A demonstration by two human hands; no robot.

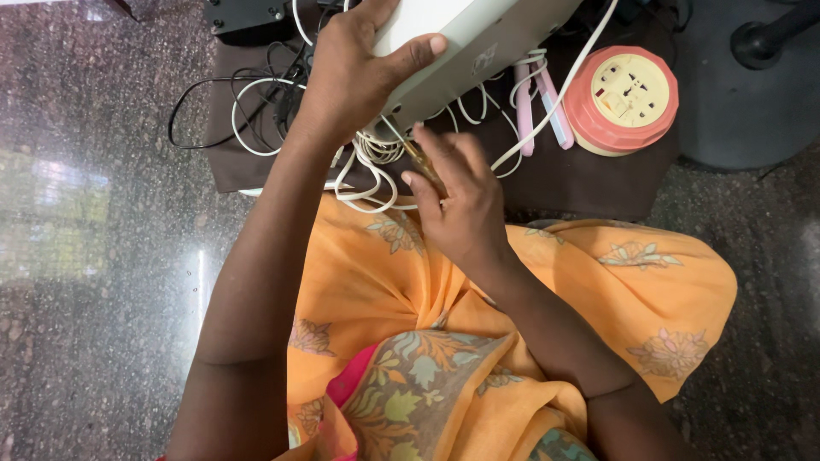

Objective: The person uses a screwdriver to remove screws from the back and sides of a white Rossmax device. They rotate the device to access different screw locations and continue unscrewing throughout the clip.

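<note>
My left hand (pixel 354 64) grips the near end of a white plastic appliance casing (pixel 474 38), tilting it up off a dark brown cloth (pixel 581 179). My right hand (pixel 457 201) is just below the casing and holds a thin screwdriver with a yellowish handle (pixel 418 158), its tip pointing up at the casing's underside. White cords (pixel 367 171) lie tangled beneath the casing, between both hands.
A round pink and cream extension socket box (pixel 622 98) sits on the cloth at right, with a pink tool (pixel 538 107) beside it. Black cables (pixel 213 94) trail at left. A dark box (pixel 248 15) is at top. Polished granite floor (pixel 94 239) surrounds; orange cloth (pixel 598 282) covers my lap.
</note>
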